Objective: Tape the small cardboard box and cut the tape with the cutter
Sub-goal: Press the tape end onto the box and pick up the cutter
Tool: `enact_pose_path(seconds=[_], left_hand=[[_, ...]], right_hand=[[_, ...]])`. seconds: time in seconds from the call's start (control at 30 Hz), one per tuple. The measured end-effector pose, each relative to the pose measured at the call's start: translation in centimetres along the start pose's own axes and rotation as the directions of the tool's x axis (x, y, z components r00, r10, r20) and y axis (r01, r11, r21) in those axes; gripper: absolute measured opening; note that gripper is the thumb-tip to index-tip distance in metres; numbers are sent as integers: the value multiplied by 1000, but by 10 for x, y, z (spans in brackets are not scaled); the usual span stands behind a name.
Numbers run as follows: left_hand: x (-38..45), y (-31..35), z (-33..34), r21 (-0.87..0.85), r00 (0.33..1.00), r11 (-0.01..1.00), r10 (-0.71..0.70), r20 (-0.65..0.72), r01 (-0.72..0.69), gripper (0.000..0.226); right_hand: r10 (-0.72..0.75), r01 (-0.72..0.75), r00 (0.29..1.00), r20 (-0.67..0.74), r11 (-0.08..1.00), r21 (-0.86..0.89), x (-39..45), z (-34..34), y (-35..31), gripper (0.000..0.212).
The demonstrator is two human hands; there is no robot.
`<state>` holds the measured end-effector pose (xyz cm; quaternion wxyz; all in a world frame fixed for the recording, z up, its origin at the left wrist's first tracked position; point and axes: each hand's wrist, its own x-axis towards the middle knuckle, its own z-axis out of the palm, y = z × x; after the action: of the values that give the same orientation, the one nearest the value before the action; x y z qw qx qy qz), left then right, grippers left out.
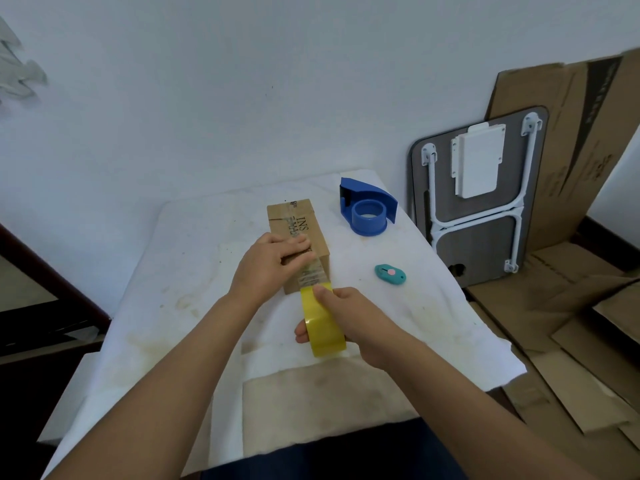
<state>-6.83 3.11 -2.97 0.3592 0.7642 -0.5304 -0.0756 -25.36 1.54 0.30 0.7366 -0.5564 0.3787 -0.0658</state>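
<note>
A small brown cardboard box (294, 220) lies lengthwise in the middle of the table, a strip of clear tape running along its top. My left hand (273, 261) presses flat on the box's near half, fingers spread over the tape. My right hand (349, 313) grips a yellow tape roll (322, 327) just in front of the box's near end, with tape stretching from the roll up onto the box. A small teal cutter (390, 274) with a pink button lies on the table to the right of the box, apart from both hands.
The table wears a stained white cloth (180, 271). A blue tape dispenser (367, 211) stands at the back right. A folded grey lap table (485, 202) leans against the wall on the right, with flattened cardboard sheets (571, 323) on the floor beside it.
</note>
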Motion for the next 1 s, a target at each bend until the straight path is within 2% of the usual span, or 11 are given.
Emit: enact_pose_path(seconds=[0.17,0.4,0.47,0.57,0.63,0.7,0.77,0.83,0.93,1.0], left_hand=[[-3,-5,7,29,997,998,62,-50,-60,40],[-6,-9,12,191,983,970,166,-77,-149,41],[-6,-13,13,247,972,948,225,-63,-203,44],[-6,-21,16,314,952,910,302,-54,-271,48],[-5,-23,17,332,948,902,312,-58,-276,48],[-4,-24,18,344,946,897,317,-64,-277,47],[-5,-24,18,343,942,896,326,-76,-283,47],[-5,-24,18,339,939,895,334,-82,-289,47],[-5,-22,18,337,938,896,335,-84,-289,46],[-4,-23,18,340,940,895,332,-82,-287,47]], right_hand=[[-11,10,999,44,999,37,0,-2,0,31],[-17,16,998,58,999,32,9,-3,1,31],[-28,29,999,38,999,-17,15,-4,3,30],[-34,22,998,-61,983,-185,26,-9,4,44],[-72,23,990,-118,925,-378,27,-14,2,47],[-206,75,963,-174,826,-559,30,-24,-1,50],[-364,99,891,-271,739,-666,39,-44,-1,38],[-445,33,818,-364,669,-743,51,-72,1,26],[-388,-169,821,-418,535,-828,66,-109,9,34],[-356,-224,834,-423,482,-847,72,-121,15,40]])
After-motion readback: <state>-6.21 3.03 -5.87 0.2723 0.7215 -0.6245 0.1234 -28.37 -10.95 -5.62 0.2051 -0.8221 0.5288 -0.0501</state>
